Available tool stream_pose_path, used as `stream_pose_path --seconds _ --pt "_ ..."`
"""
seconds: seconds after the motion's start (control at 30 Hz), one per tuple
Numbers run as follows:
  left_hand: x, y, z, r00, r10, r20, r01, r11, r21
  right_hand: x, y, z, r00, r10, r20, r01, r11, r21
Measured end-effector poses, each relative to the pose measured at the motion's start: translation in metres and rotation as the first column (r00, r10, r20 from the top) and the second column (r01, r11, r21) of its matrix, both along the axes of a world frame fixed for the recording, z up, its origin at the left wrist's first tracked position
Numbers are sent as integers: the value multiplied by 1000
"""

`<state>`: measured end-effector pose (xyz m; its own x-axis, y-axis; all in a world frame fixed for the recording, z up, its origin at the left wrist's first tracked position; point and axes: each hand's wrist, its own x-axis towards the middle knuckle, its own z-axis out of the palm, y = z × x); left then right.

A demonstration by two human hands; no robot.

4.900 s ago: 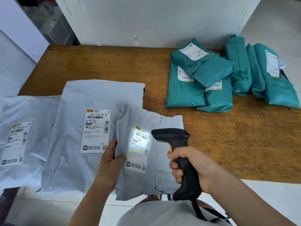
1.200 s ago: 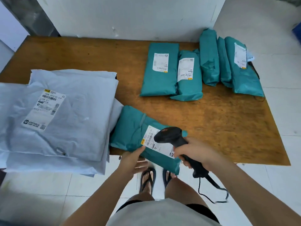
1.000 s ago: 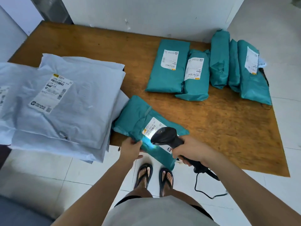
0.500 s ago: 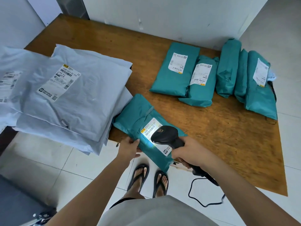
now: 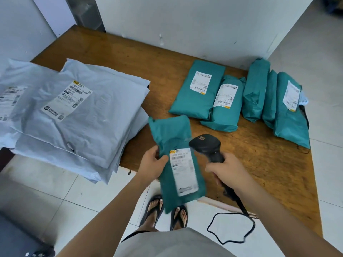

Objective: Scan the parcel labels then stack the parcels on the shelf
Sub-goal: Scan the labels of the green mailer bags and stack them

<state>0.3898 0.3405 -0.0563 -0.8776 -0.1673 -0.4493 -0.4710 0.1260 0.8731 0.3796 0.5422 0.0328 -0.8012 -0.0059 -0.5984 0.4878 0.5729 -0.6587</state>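
My left hand [image 5: 152, 162] grips the left edge of a teal parcel [image 5: 173, 138], lifted off the table's front edge with its white label [image 5: 182, 170] facing up. My right hand [image 5: 227, 170] grips the handle of a black barcode scanner [image 5: 206, 144], whose head sits just right of the parcel. Its cable [image 5: 231, 229] loops down to the floor. Several more teal parcels [image 5: 196, 93] lie in a row at the back right of the wooden table [image 5: 259, 158]. A stack of grey parcels [image 5: 89, 115] fills the table's left side.
A white wall [image 5: 185, 21] backs the table. White floor tiles [image 5: 46, 191] lie in front, with my sandalled feet [image 5: 165, 210] below the parcel. A dark object [image 5: 16, 242] sits at the lower left corner.
The teal parcel has been lifted off the table edge and turned upright toward me in my left hand. The scanner's light on the label has gone out, and the scanner has drawn back to the right.
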Motion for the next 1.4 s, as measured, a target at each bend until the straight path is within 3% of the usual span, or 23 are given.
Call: stream_pose_path --seconds 0.1,0.2,0.3,0.33,0.37,0.43,0.47,0.53,0.6,0.63,0.67,0.73,0.8,0.93,1.1,1.27,1.4 --pt "-27 -16 11 994 -74 -77 41 931 -364 -8 13 6 999 -32 -24 32 999 7" --pt "-48 -28 15 995 -84 -44 41 800 -598 -7 19 6 999 -42 -19 42 999 0" --pt "-58 -27 13 976 -155 155 212 482 -850 -3 21 2 997 -74 15 75 997 -22" --pt "-60 -22 14 964 -190 186 246 373 -895 -3 22 1 995 -91 27 92 995 -32" --pt "-63 -13 16 956 -232 178 248 320 -914 -4 23 1 993 -108 38 109 993 -41" --pt "-71 13 20 930 -356 95 228 352 -908 -8 27 5 989 -138 56 142 988 -65" --pt "-79 25 23 912 -408 45 230 418 -879 -12 28 8 987 -151 60 156 984 -83" --pt "-107 46 25 927 -374 -30 247 669 -701 -22 32 16 980 -192 60 198 973 -120" --pt "-146 59 23 991 -103 90 122 962 -243 -32 36 24 962 -265 71 274 948 -163" --pt "-163 64 20 969 21 246 -40 997 71 -37 38 27 950 -302 79 312 932 -186" --pt "-176 67 17 919 53 391 -192 925 326 -40 40 30 941 -331 79 340 918 -206" --pt "-198 73 10 860 64 506 -381 740 555 -47 43 34 929 -364 71 371 902 -220" --pt "-214 80 5 840 95 533 -452 666 594 -49 47 36 919 -389 72 395 893 -214" --pt "-240 87 2 836 220 503 -474 751 460 -42 56 33 906 -413 97 424 877 -228" --pt "-261 80 11 781 371 503 -590 701 401 -33 64 30 877 -463 129 481 847 -226" --pt "-255 94 17 753 306 583 -627 606 491 -32 63 36 891 -445 94 454 863 -222" --pt "-261 86 2 788 246 565 -553 686 472 -27 64 46 895 -443 49 440 863 -249"
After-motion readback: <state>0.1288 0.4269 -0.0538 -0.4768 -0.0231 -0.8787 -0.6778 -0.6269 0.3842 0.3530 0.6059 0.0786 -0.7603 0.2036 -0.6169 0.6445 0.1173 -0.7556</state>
